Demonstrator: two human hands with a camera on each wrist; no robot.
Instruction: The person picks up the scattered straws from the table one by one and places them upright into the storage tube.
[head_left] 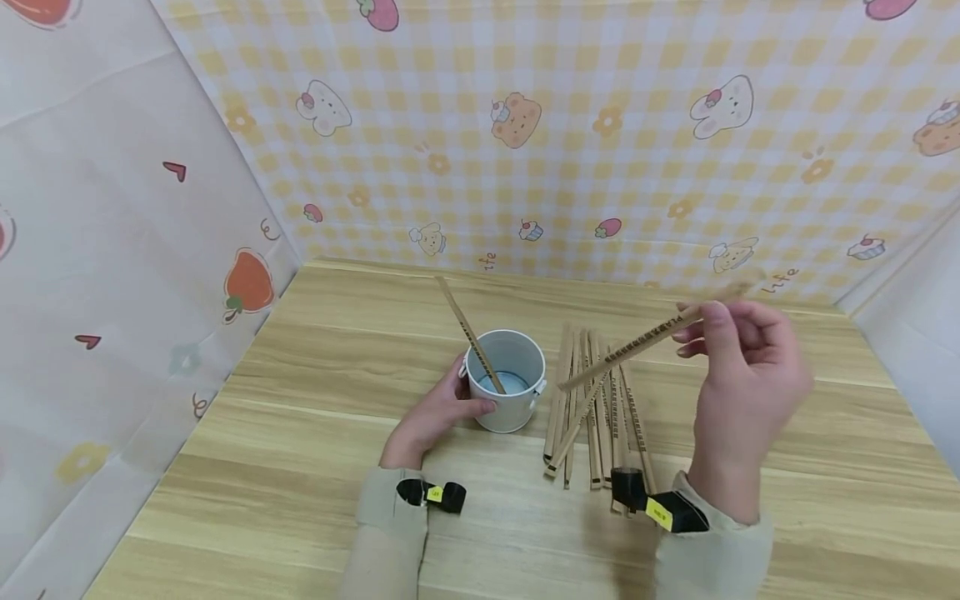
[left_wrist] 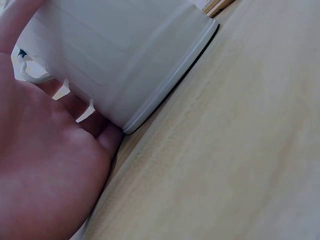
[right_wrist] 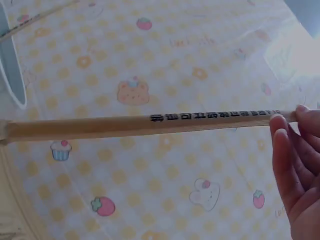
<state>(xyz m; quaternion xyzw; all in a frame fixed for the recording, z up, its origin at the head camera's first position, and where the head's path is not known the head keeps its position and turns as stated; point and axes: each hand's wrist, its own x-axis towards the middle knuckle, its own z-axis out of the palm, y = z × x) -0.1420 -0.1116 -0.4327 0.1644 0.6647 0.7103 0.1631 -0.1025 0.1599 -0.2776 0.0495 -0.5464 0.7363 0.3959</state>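
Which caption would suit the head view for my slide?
Left hand grips a white bucket with one printed stick inside; right hand pinches another stick.

So there's a white, round, metal-looking pail standing upright, with one slim brown paper-wrapped stick inside, leaning toward 11 o'clock. A loose pile of black-printed brown sticks lies around its 4 o'clock. Another printed brown stick's pinched mid-air, slanting 8-to-2.
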